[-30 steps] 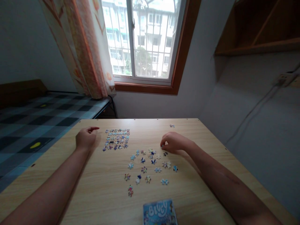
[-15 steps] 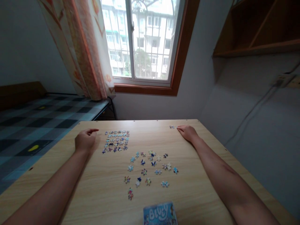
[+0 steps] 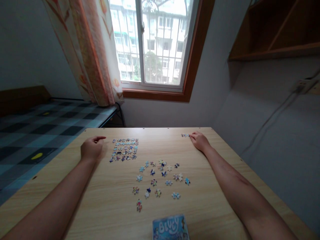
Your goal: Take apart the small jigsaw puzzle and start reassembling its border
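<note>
Puzzle pcs btwn L hand & R hand.

So the right hand has its fingertips at the right end of a short row of puzzle pieces near the table's far edge, too tiny to tell if one's actually pinched. Left hand is just resting loosely curled on the wooden table, index finger poking toward a neat block of pieces. Loads of loose pieces are scattered mid-table, with a blue Bluey box up close, plus a barred window, orange-patterned curtain and checkered bed behind.
</note>
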A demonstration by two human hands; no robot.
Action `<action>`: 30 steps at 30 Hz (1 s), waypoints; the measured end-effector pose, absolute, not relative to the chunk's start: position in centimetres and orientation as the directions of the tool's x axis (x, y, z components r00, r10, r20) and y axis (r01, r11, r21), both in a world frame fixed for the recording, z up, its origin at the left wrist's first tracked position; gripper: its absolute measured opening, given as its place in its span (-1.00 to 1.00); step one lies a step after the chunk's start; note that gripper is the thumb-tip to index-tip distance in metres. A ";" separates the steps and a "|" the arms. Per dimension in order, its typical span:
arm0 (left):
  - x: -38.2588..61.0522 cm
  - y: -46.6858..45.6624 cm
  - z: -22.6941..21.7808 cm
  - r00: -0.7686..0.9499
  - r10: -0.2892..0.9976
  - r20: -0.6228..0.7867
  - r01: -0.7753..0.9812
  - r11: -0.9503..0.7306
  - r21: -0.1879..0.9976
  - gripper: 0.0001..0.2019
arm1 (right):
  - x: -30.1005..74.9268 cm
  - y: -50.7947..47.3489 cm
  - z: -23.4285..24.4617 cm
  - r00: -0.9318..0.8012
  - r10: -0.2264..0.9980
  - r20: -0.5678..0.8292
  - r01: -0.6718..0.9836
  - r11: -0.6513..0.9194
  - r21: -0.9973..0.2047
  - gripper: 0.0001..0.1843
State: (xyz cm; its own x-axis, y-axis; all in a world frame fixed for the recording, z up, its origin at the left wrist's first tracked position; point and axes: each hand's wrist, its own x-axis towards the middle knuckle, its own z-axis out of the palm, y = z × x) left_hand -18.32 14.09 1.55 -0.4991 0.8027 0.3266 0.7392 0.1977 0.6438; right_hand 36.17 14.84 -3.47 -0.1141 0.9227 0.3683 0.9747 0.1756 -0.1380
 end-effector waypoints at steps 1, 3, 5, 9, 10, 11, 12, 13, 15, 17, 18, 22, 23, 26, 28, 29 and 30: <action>-18.3 14.1 1.5 -0.499 0.804 0.325 0.739 0.199 0.643 -0.64 | 36.0 14.8 -3.4 -0.108 0.929 0.353 0.978 0.163 -0.131 -0.67; -18.3 14.1 1.5 -0.497 0.805 0.323 0.741 0.200 0.641 -0.64 | 35.6 14.6 -3.3 -0.087 0.942 0.323 0.984 0.131 -0.118 -0.66; -18.4 14.1 1.5 -0.495 0.805 0.326 0.744 0.199 0.638 -0.64 | 35.0 14.4 -3.3 -0.058 0.950 0.307 0.989 0.096 -0.112 -0.66; -18.5 14.3 1.4 -0.490 0.807 0.330 0.748 0.196 0.634 -0.63 | 34.1 14.2 -3.6 -0.004 0.952 0.306 0.992 0.042 -0.118 -0.66; -18.5 14.3 1.3 -0.491 0.808 0.327 0.747 0.197 0.635 -0.62 | 33.9 14.2 -3.6 0.008 0.951 0.308 0.992 0.032 -0.124 -0.66; -18.5 14.3 1.3 -0.490 0.809 0.325 0.746 0.196 0.637 -0.62 | 33.8 14.2 -3.7 0.017 0.950 0.311 0.991 0.026 -0.131 -0.65; -18.5 14.3 1.3 -0.490 0.810 0.323 0.743 0.195 0.640 -0.62 | 33.9 14.2 -3.6 0.023 0.949 0.315 0.990 0.023 -0.139 -0.65; -18.5 14.2 1.3 -0.490 0.810 0.322 0.741 0.194 0.643 -0.62 | 33.9 14.2 -3.6 0.028 0.947 0.320 0.989 0.021 -0.148 -0.64; -18.4 14.1 1.3 -0.488 0.812 0.322 0.739 0.188 0.647 -0.62 | 34.0 14.1 -3.2 0.039 0.942 0.333 0.986 0.017 -0.164 -0.62; -18.4 14.0 1.3 -0.485 0.813 0.322 0.738 0.182 0.650 -0.61 | 33.8 13.7 -2.6 0.033 0.928 0.370 0.980 0.044 -0.196 -0.62; -18.3 14.0 1.3 -0.483 0.814 0.324 0.738 0.179 0.651 -0.61 | 33.4 13.3 -2.2 0.007 0.918 0.396 0.972 0.087 -0.219 -0.63; -18.2 13.8 1.4 -0.470 0.823 0.320 0.744 0.174 0.645 -0.61 | 29.7 11.4 -0.3 -0.311 0.850 0.426 0.859 0.443 -0.257 -0.67; -18.2 13.8 1.5 -0.466 0.826 0.317 0.747 0.175 0.642 -0.61 | 28.6 10.9 0.1 -0.401 0.827 0.394 0.821 0.515 -0.245 -0.68; -18.1 13.7 1.6 -0.467 0.827 0.314 0.749 0.180 0.637 -0.62 | 26.9 10.6 0.7 -0.435 0.825 0.361 0.831 0.522 -0.191 -0.70; -18.1 13.6 1.7 -0.475 0.821 0.317 0.745 0.184 0.641 -0.62 | 27.9 11.3 0.3 -0.293 0.871 0.394 0.904 0.386 -0.182 -0.66; -18.1 13.6 1.7 -0.478 0.820 0.315 0.742 0.185 0.644 -0.62 | 28.9 11.8 -0.2 -0.205 0.888 0.411 0.935 0.302 -0.187 -0.64; -18.1 13.6 1.7 -0.478 0.820 0.315 0.741 0.184 0.646 -0.62 | 30.1 12.3 -0.7 -0.117 0.898 0.424 0.957 0.215 -0.193 -0.61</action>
State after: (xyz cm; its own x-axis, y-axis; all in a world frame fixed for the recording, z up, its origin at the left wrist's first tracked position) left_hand -18.06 13.63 1.72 -0.4776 0.8203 0.3146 0.7409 0.1835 0.6461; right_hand 30.11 12.29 -0.75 -0.1167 0.8982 0.4238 0.9573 0.2154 -0.1929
